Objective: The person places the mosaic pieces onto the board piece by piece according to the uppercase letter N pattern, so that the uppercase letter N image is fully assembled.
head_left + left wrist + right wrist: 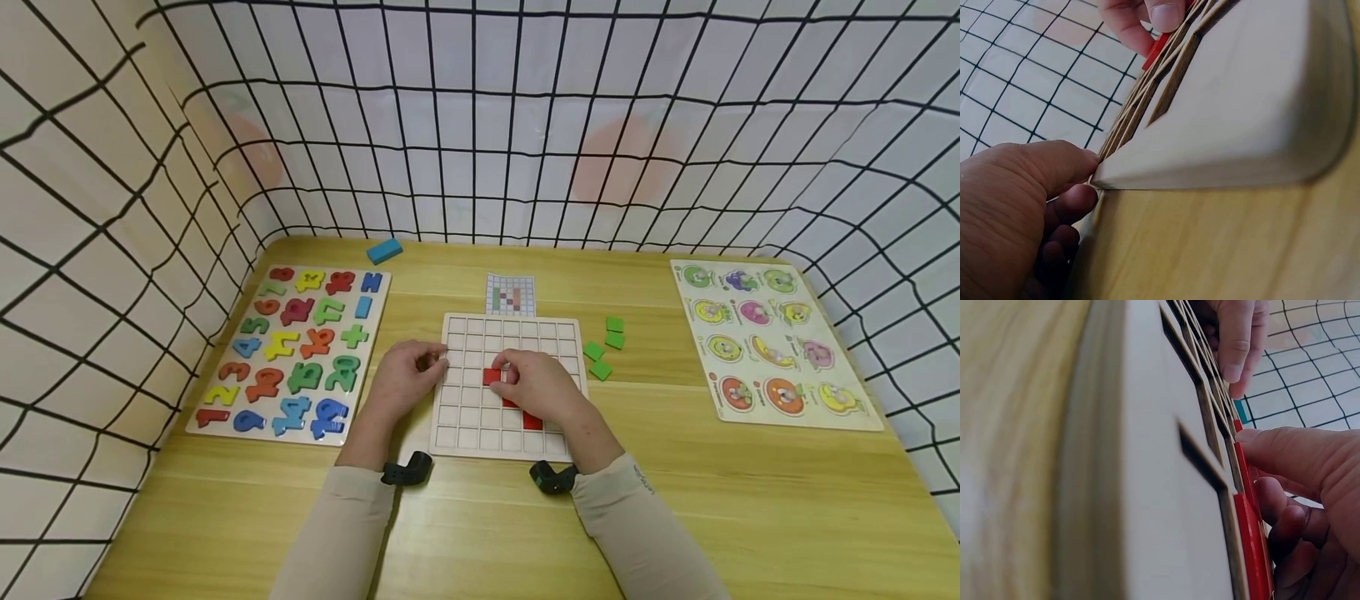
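Red sq. tile (491, 377) sits mid-board, its R edge btwn the R hand's (540, 383) thumb & index finger, a narrow pinch; can't tell if it's fully seated. Other red tiles (532, 422), smooth & flat, step diag. down-right, partly under that hand. Grid board (468, 417): pale, smooth wood, sq. cells divided by thin raised strips, dark-edged in the wrist views. L hand (408, 375) holds its L edge btwn thumb & fingertip. Pattern card (511, 295), thin printed paper, lies just beyond the far edge. Four green sq. tiles (600, 370) lie loose to the R. Farther out: L, number puzzle (382, 298) w/ chunky glossy numerals; blue rect. block (385, 251) behind it; R, flat fruit puzzle (813, 417). All on wood-grain table (480, 533), black mesh (474, 125) around.
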`<state>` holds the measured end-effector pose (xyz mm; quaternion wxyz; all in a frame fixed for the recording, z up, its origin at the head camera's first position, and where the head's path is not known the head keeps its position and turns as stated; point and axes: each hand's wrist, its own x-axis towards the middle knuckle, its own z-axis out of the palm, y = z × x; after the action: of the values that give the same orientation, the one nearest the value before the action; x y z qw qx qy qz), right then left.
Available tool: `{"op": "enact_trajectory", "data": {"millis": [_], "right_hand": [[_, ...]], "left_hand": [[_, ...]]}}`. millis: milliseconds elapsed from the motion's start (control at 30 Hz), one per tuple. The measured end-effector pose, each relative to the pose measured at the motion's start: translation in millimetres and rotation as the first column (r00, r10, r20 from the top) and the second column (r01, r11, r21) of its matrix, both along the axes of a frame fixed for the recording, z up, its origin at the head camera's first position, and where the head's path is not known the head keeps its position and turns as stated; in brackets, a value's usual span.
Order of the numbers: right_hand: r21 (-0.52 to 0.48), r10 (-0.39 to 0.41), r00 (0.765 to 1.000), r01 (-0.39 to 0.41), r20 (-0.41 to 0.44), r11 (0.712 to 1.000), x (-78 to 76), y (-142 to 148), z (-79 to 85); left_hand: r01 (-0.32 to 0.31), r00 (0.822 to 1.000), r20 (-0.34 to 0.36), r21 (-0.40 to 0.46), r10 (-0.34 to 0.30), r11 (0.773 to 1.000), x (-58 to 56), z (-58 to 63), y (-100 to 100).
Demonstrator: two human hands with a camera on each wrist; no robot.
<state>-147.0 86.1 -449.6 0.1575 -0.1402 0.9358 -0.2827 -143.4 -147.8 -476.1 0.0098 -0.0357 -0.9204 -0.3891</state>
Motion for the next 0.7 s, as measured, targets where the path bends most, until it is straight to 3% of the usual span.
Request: {"op": "enact_trajectory", "data": {"millis": [700], "right_hand": [[-0.011, 0.008, 1.0, -0.008, -0.022, 1.0, 0.6, -0.1, -1.4]], "left_hand": [[-0.005, 1.0, 0.006, -0.01, 0.005, 1.0, -0.1, -0.7, -0.4]]}}
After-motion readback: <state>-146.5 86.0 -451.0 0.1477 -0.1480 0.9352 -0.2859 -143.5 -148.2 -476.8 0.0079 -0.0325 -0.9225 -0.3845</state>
